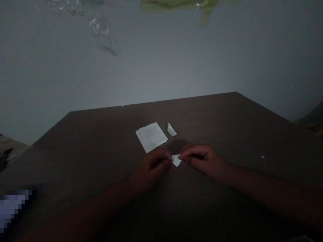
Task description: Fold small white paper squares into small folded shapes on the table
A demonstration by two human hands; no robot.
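Observation:
Between my two hands is a small piece of folded white paper [177, 160], its lower edge coming to a point. My left hand [153, 167] pinches its left side between thumb and fingers. On the other side my right hand [202, 159] grips the right corner, fingertips closed over it. Just beyond my left hand lies a stack of printed paper sheets [151, 136], squared loosely with edges askew. Right of the stack rests another folded paper piece [172, 129]. My fingers cover both ends of the held paper.
Everything lies on a dark wood-grain table [101, 134] set against a pale wall [164, 64]. A tiny white scrap [262, 157] is at the right. At the lower left is a pixelated bright screen-like object [12, 208]. Clear plastic [102, 33] hangs on the wall.

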